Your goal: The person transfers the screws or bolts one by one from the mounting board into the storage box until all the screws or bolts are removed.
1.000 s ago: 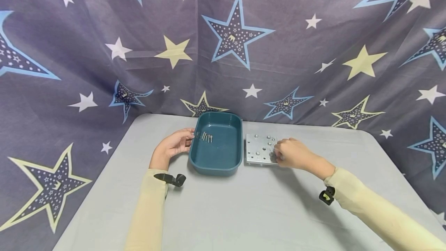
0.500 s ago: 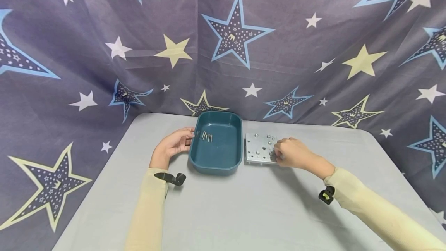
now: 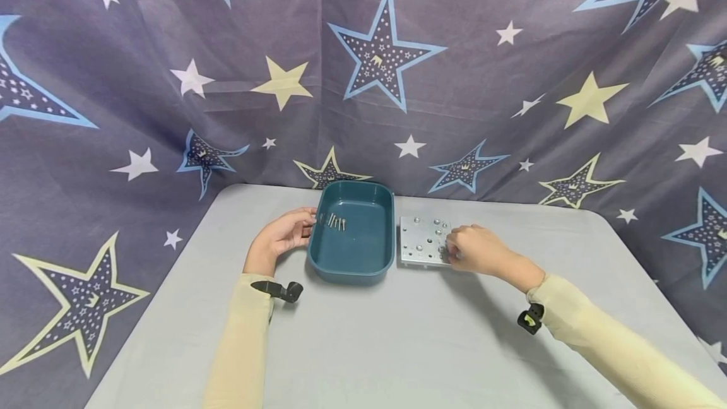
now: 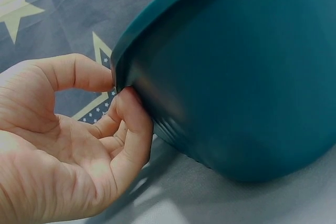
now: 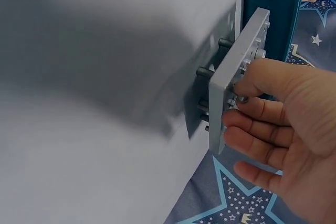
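Observation:
At the left wall of a teal plastic tray (image 3: 354, 270), my left hand (image 3: 288, 232) pinches the rim between thumb and curled index finger, as the left wrist view shows. Several screws (image 3: 336, 223) lie in the tray near that side. Right of the tray is a silver metal plate (image 3: 413, 238) with holes, bolt heads on top and threaded shanks (image 5: 205, 72) sticking out below. My right hand (image 3: 474, 249) is at the plate's right side. In the right wrist view its thumb and index finger pinch a small screw (image 5: 242, 99) at the plate's face; the fingertips partly cover it.
Tray and plate stand side by side on a light grey table (image 3: 363, 346). A dark star-patterned cloth (image 3: 483, 49) hangs right behind the table's far edge. A black wrist camera (image 3: 531, 319) sits on the right sleeve, another camera (image 3: 292, 292) on the left.

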Demonstrator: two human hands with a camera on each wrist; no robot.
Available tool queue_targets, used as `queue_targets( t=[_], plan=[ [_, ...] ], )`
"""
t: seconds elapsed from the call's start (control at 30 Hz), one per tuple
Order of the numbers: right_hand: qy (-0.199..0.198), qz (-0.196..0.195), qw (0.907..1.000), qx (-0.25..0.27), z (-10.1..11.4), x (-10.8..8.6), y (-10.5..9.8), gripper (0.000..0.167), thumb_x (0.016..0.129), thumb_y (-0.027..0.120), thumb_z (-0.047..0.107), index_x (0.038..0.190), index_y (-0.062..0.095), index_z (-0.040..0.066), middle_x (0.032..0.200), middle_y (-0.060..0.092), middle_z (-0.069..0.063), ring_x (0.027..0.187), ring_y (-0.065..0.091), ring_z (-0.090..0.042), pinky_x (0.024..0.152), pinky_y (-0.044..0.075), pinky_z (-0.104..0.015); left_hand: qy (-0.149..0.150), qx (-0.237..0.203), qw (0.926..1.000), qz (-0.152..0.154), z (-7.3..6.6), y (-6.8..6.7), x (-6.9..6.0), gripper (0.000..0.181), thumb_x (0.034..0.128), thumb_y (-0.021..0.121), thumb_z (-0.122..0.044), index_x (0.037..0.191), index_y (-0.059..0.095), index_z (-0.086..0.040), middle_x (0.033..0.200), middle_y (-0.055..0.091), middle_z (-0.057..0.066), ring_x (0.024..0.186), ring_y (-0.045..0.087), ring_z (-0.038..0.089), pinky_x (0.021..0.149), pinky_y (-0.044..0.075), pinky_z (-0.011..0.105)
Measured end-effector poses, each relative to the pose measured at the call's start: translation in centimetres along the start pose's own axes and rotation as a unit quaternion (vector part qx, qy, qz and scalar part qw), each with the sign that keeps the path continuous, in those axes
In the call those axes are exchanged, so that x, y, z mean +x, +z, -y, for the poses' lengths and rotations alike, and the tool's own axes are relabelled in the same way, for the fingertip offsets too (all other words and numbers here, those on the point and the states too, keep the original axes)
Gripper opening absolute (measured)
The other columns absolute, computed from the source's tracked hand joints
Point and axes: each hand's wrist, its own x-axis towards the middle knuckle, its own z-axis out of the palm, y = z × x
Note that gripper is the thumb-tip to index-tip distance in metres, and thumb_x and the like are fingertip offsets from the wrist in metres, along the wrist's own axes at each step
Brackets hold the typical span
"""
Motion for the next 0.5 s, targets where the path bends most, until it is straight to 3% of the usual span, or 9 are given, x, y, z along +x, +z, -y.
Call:
queue_targets(
  t=[0.5],
  plan=[
    [-0.011, -0.004, 0.9999, 0.013, 0.12, -0.45, -0.2, 0.021, 0.08, 0.077, 0.007, 0.073, 0.058, 0.012, 0.069, 0.052, 0.004, 0.065, 0.045, -0.008, 0.064, 0.048, -0.031, -0.004, 0.006, 0.9999, -0.008, -0.1, 0.14, 0.14, 0.045, 0.0978, 0.04, -0.002, 0.142, 0.034, 0.002, 0.104, 0.064, 0.002, 0.093, 0.063, 0.015, 0.078, 0.055, 0.03]
  ],
)
